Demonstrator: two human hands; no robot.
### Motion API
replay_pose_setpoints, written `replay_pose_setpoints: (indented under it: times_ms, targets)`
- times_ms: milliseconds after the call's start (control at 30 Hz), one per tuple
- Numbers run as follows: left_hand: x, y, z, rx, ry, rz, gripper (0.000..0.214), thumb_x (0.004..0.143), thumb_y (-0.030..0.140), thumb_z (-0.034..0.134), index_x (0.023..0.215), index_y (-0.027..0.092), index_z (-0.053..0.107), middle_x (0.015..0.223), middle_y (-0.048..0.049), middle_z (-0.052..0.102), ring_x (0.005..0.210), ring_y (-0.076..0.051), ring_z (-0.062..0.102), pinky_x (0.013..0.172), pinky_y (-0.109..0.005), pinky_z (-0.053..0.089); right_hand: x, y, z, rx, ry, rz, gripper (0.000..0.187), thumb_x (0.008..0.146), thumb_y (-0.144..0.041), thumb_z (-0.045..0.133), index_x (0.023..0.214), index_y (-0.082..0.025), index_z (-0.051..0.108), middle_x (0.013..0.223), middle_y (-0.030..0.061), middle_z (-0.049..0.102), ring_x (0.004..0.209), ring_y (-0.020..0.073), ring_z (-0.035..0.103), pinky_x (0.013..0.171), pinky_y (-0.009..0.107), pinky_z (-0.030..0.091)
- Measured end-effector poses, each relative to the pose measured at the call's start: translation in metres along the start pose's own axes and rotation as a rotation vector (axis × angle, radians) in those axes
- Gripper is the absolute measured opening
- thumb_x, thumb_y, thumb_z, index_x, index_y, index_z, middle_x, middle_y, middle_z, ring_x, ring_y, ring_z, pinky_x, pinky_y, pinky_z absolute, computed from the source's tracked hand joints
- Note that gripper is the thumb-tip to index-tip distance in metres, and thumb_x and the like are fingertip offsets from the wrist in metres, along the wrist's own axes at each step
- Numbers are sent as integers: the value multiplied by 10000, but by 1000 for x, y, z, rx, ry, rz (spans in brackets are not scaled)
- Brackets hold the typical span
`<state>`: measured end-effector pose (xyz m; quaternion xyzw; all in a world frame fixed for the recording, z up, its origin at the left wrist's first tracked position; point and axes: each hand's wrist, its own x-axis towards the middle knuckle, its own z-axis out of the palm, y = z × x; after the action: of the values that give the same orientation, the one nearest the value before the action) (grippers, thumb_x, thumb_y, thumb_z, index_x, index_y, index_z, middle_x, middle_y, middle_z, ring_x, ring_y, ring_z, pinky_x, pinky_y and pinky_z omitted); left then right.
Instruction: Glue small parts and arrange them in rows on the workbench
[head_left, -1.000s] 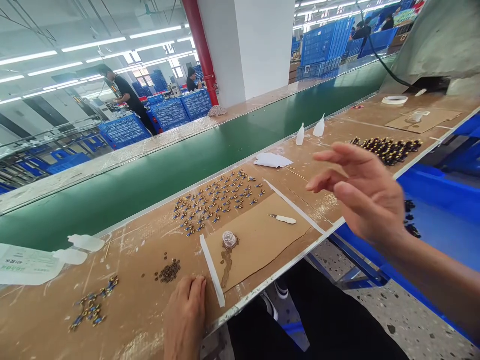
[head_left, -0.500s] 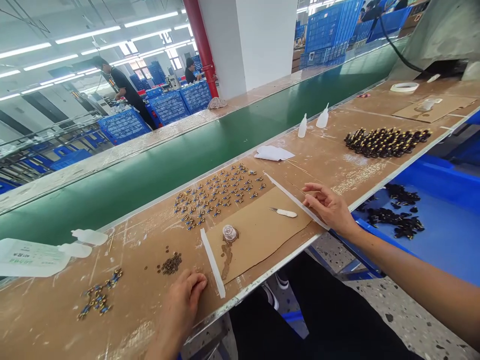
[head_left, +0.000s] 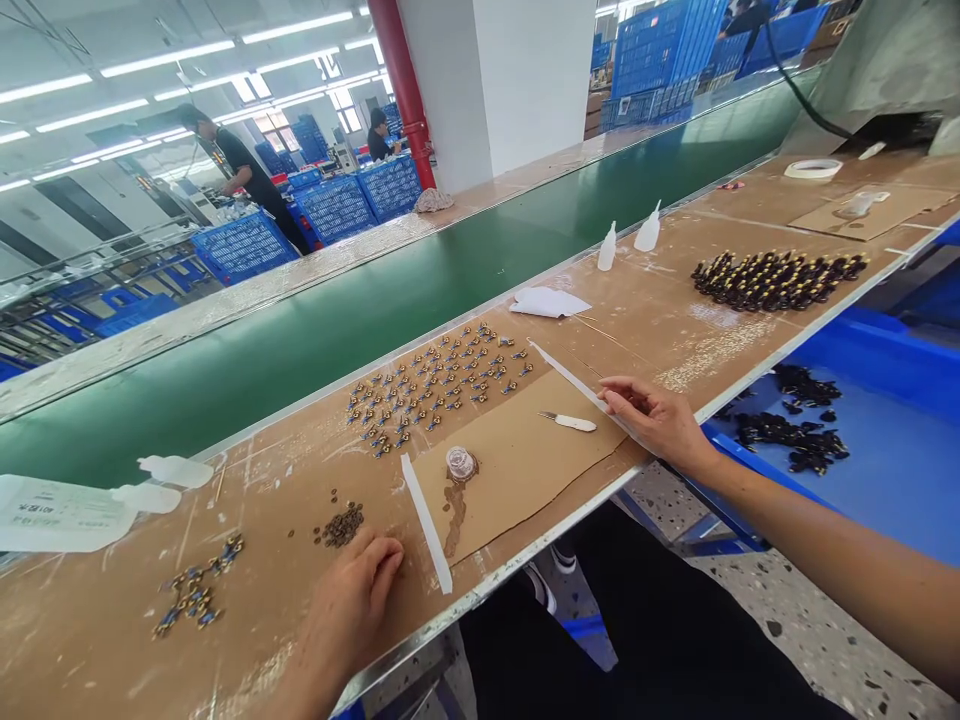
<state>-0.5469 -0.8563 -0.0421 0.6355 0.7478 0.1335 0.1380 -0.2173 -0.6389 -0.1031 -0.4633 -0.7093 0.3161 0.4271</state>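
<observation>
My left hand (head_left: 351, 612) rests palm down on the brown bench, fingers loosely together, just below a small heap of dark round parts (head_left: 341, 524). My right hand (head_left: 654, 416) lies flat at the right end of a cardboard sheet (head_left: 517, 470), fingers stretched out on a white tape strip (head_left: 570, 382). A white-handled knife (head_left: 570, 423) lies just left of that hand. A small clear cup (head_left: 459, 463) stands on the sheet. Many blue-and-brass parts (head_left: 435, 385) stand in rows behind it.
A green conveyor belt (head_left: 375, 310) runs behind the bench. Glue bottles (head_left: 606, 248) and dark fittings (head_left: 780, 278) lie to the right, with a blue bin (head_left: 885, 440) of dark parts below. More bottles (head_left: 174, 470) and loose parts (head_left: 193, 597) lie left. People work among blue crates beyond.
My right hand came down from mid-air and settled flat on the bench by the tape strip. My left hand stayed in place, fingers curling slightly.
</observation>
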Motion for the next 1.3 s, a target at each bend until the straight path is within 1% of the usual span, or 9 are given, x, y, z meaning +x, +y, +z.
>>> replay_pose_setpoints:
  times_ms: [133,233,300,433,633,900,1067,1167,1300]
  targets:
    - [-2,-9,2,-34,131,-3,338,861,396,385,707,239,641,740,-13,612,655,-152,616,620,-246,493,0,0,0,-9,0,0,377,811,-534,518,994,-219,616,835,44,670,739,174,623,740,328,523]
    - [-12,-18,4,-92,269,-67,330,839,466,449,749,243,675,794,-12,655,740,-161,637,676,-247,503,-1,2,0,-11,-1,3,359,818,-514,519,1005,-222,613,882,44,674,747,172,622,738,321,517]
    - [-24,-21,8,-128,320,-122,340,818,505,483,764,243,693,812,-16,680,773,-175,648,702,-258,512,-1,4,0,-15,-1,8,346,822,-501,519,1006,-223,614,893,43,674,743,171,622,731,322,515]
    - [-49,-18,28,-145,335,-150,316,806,502,526,833,258,725,868,-22,696,810,-193,653,738,-280,522,-2,3,0,-22,-3,11,346,829,-507,505,1001,-227,613,897,45,678,737,175,621,718,329,517]
    - [-63,-4,63,-81,557,-116,329,882,428,462,985,232,706,927,-58,628,855,-191,593,791,-317,474,-2,1,0,-38,-7,16,346,824,-514,504,998,-236,613,884,40,677,748,180,621,735,339,511]
    - [-60,-9,67,-4,569,-44,304,912,356,442,1110,265,653,932,-57,586,868,-190,543,759,-334,434,-2,1,0,-67,-5,36,309,808,-480,528,984,-243,623,854,29,675,772,184,625,760,336,501]
    - [-59,-11,67,10,583,-33,290,905,323,456,1106,274,659,931,-62,588,872,-199,547,774,-344,441,-3,3,-1,-75,-14,35,301,804,-472,530,984,-249,623,871,27,677,755,176,624,737,325,503]
    - [-58,-13,68,36,537,-23,289,890,287,483,1121,260,653,935,-68,601,880,-200,560,772,-340,455,-2,4,2,-78,-10,38,304,801,-477,536,983,-250,623,867,28,676,754,180,623,720,328,500]
    - [-58,-13,56,4,512,-61,287,876,298,498,1108,239,656,936,-62,628,844,-188,601,726,-310,488,-4,-10,-2,-57,-15,28,330,809,-515,521,973,-246,619,888,32,673,736,173,622,714,331,503]
